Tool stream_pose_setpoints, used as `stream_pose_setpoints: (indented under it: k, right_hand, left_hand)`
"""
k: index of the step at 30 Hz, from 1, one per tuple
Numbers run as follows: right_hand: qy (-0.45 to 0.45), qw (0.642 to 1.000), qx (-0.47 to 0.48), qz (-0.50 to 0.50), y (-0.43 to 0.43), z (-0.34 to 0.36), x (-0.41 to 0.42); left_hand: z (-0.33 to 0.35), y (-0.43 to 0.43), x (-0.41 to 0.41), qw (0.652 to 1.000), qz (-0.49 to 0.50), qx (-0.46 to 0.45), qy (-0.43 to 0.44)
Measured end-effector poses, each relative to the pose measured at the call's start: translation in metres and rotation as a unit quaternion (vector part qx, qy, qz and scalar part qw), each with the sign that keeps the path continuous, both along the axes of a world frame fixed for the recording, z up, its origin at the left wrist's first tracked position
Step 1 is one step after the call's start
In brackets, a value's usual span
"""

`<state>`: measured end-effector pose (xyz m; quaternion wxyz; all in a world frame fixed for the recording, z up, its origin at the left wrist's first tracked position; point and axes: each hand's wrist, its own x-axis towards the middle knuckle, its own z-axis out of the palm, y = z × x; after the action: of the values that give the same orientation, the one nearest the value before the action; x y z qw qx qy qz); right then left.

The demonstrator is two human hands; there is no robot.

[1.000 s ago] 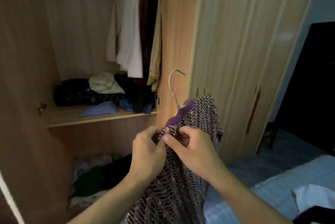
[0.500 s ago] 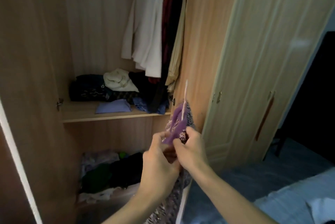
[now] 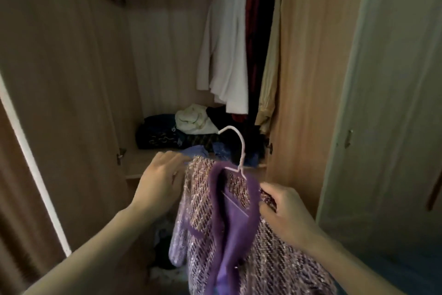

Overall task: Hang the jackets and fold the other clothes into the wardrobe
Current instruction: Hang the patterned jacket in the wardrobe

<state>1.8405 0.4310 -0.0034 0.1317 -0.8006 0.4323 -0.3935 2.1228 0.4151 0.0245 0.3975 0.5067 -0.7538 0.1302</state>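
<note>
Wardrobe (image 3: 311,79) doors stand open before me. Low at 6 o'clock, the purple tweed jacket (image 3: 205,235) sits on a hanger (image 3: 243,151), whose wire hook points up in front of the shelf (image 3: 136,163). At the jacket's 3 o'clock my right hand (image 3: 287,215) pinches the shoulder cloth, fingers curled tight. At its 9 o'clock my left hand (image 3: 162,180) lays its fingers (image 3: 174,158) nearly straight along the other shoulder; whether the thumb grips, I cannot tell. Both forearms reach in from below. At 12 o'clock a white jacket (image 3: 227,55) hangs above a heap of clothes (image 3: 191,125).
</note>
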Motion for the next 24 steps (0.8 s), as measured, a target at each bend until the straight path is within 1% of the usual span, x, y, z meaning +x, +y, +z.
stream_pose_setpoints:
  k: [2, 4, 6, 9, 13, 17, 21, 24]
  right_hand:
    - [0.014, 0.999, -0.014, 0.034, -0.015, 0.007, -0.006]
    - [0.009, 0.998, -0.03, 0.06, -0.028, 0.015, -0.011]
    - [-0.007, 0.996, -0.051, 0.075, -0.041, 0.024, -0.017]
    - [-0.009, 0.994, -0.077, 0.073, -0.062, 0.035, -0.025]
    - [0.02, 0.993, -0.105, 0.058, -0.095, 0.048, -0.029]
    - [0.011, 0.98, -0.195, -0.042, -0.124, 0.06, -0.019]
    - [-0.011, 0.962, -0.237, -0.137, -0.144, 0.066, 0.005]
    - [-0.038, 0.947, -0.275, -0.161, -0.163, 0.075, 0.025]
  left_hand:
    - [0.01, -0.021, -0.002, 0.998, -0.015, 0.006, -0.061]
    - [0.017, -0.038, -0.007, 0.994, -0.03, 0.012, -0.109]
    - [0.023, -0.052, -0.013, 0.991, -0.044, 0.015, -0.129]
    - [0.032, -0.071, -0.017, 0.992, -0.051, -0.024, -0.114]
    - [0.032, -0.096, -0.013, 0.987, -0.049, -0.117, -0.095]
    - [0.034, -0.118, -0.003, 0.981, -0.043, -0.183, -0.043]
    - [0.041, -0.146, 0.017, 0.981, -0.029, -0.193, 0.0]
    - [0.046, -0.167, 0.038, 0.977, -0.021, -0.213, 0.022]
